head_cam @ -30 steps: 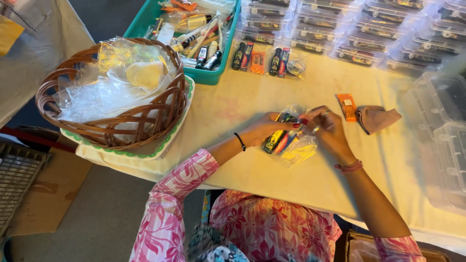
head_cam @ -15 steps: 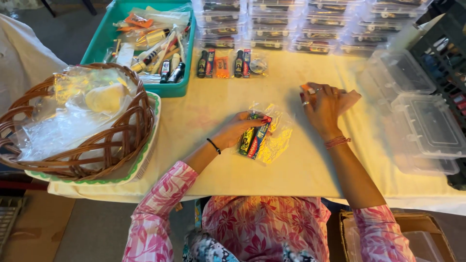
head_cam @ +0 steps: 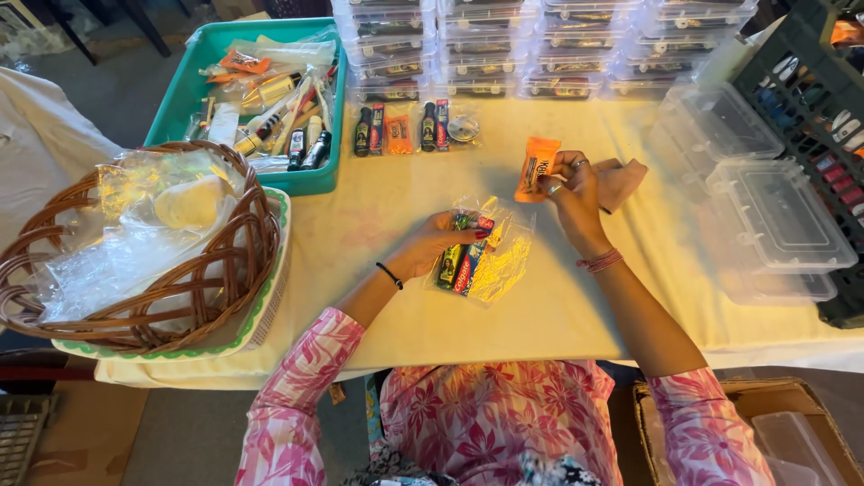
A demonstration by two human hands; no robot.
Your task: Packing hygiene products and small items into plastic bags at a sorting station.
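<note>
Head view: looks down on a cream-covered table [head_cam: 378, 297], the person's 2 forearms in pink floral sleeves reaching over it.
Hidden or cut off: the top row of stacked clear boxes [head_cam: 540, 40] runs past the upper edge; a dark crate [head_cam: 814, 99] is cropped at the right; a cardboard box [head_cam: 720, 432] is cut at the bottom right.
Hard to make out: the small items inside the stacked boxes are too small to tell apart; the contents of the crumpled plastic in the wicker basket [head_cam: 54, 297] blur together, apart from 1 pale round lump.
Left hand [head_cam: 432, 247]: fingers curled down, pinching the top edge of a clear plastic bag [head_cam: 504, 265] that lies flat on the table and holds several colourful tubes.
Right hand [head_cam: 576, 189]: raised just beyond the bag, fingers closed in a grasp on an orange packet [head_cam: 538, 166], held upright by its right edge.
Brown cloth [head_cam: 621, 180]: just behind the right hand, partly covered by it.
Teal tray [head_cam: 184, 90]: far left of the table, piled with pens, tubes and packets.
Row of small items [head_cam: 409, 128]: dark bottles and orange packets, between the tray and the stacked boxes.
Empty clear boxes [head_cam: 774, 225]: at the right, lids on, well apart from both hands.
</note>
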